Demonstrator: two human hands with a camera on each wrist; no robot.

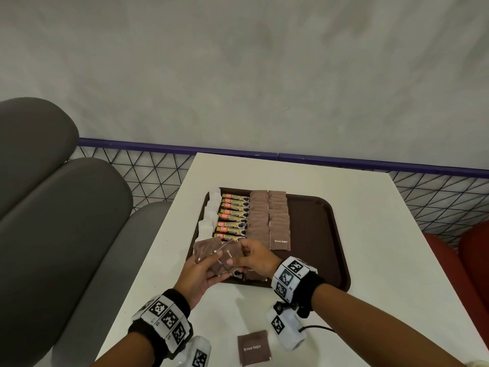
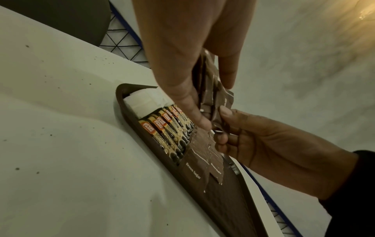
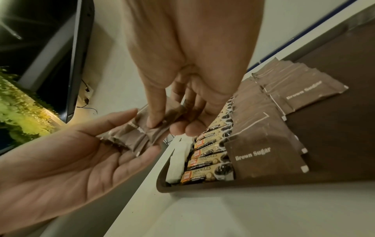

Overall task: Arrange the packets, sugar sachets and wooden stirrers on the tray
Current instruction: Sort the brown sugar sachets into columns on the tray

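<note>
A: What is shown in the head view?
B: A brown tray (image 1: 325, 234) is seen on a white table (image 1: 370, 260). At the tray's near left corner, a fanned bundle of brown sugar sachets (image 1: 211, 251) is held in the left hand (image 1: 201, 276), palm up, fingers loosely curled beneath it. One sachet of the bundle is pinched by the right hand (image 1: 254, 256). On the tray, white sachets (image 1: 210, 215) lie along the left rim, then coffee packets (image 1: 234, 217), then two columns of brown sachets (image 1: 268, 218). A single brown sachet (image 1: 253, 347) lies on the table, nearer than the tray.

A: And in the left wrist view?
B: The bundle (image 2: 211, 89) is clamped between thumb and fingers of the left hand (image 2: 182, 56), above the tray (image 2: 229, 200); its lower edge is gripped by the right hand (image 2: 263, 144).

A: And in the right wrist view?
B: The left hand (image 3: 71, 160) is seen as a half-open cradle under the bundle (image 3: 129, 137), left of the tray (image 3: 334, 144); a sachet is nipped between the right hand's (image 3: 182, 72) thumb and fingertips.
</note>
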